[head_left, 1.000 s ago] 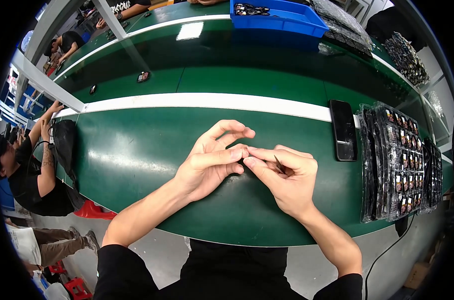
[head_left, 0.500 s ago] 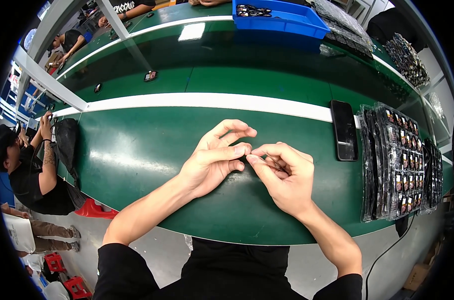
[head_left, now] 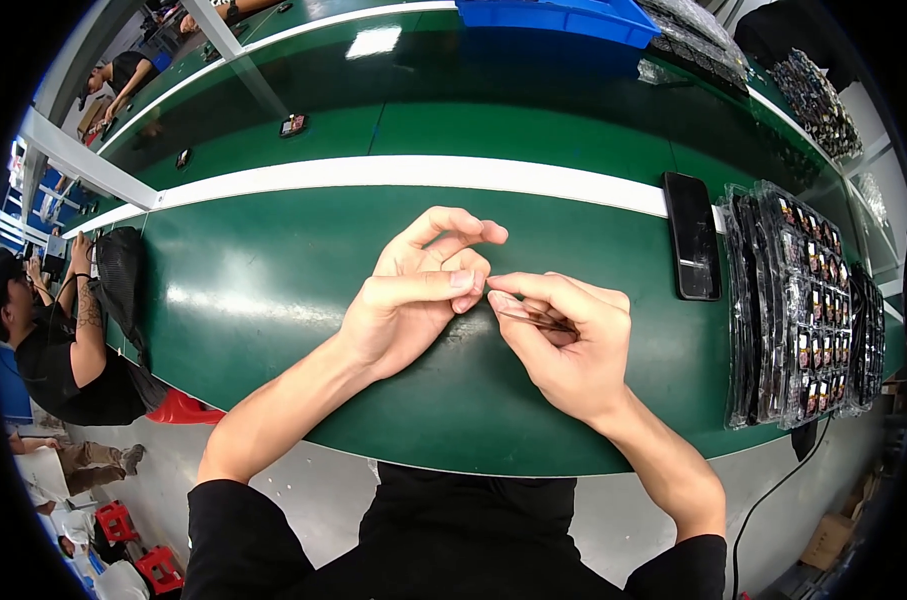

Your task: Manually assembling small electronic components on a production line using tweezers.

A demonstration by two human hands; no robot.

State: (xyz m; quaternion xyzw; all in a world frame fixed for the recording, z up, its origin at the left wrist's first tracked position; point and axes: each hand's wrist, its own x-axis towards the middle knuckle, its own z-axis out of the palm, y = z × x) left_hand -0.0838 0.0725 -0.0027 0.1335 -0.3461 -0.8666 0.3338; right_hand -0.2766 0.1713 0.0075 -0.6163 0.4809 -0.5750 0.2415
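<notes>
Above the green worktop (head_left: pixel 243 260), my two hands meet almost fingertip to fingertip. My left hand (head_left: pixel 398 310) pinches thumb against forefinger, its other fingers loosely curled. Whatever sits in that pinch is too small to make out. In my right hand (head_left: pixel 578 345) is a pair of thin metal tweezers (head_left: pixel 529 320), gripped between thumb and fingers. The right fingertips nearly touch the left thumb tip. To the right of my right hand lies a black phone (head_left: pixel 691 240), partly over the white rail (head_left: pixel 373 172).
Clear plastic trays of small dark devices (head_left: pixel 813 300) stand stacked at the right. Beyond the rail, small devices (head_left: pixel 292 125) lie on a green strip. A blue bin (head_left: pixel 563 22) is at the back. At left, a person (head_left: pixel 68 345) sits beside a black bag (head_left: pixel 121 290).
My hands have drawn slightly apart at the fingertips, and the tweezers show more plainly. The left fingers have curled in. The whole view has shifted, so the bench sits higher.
</notes>
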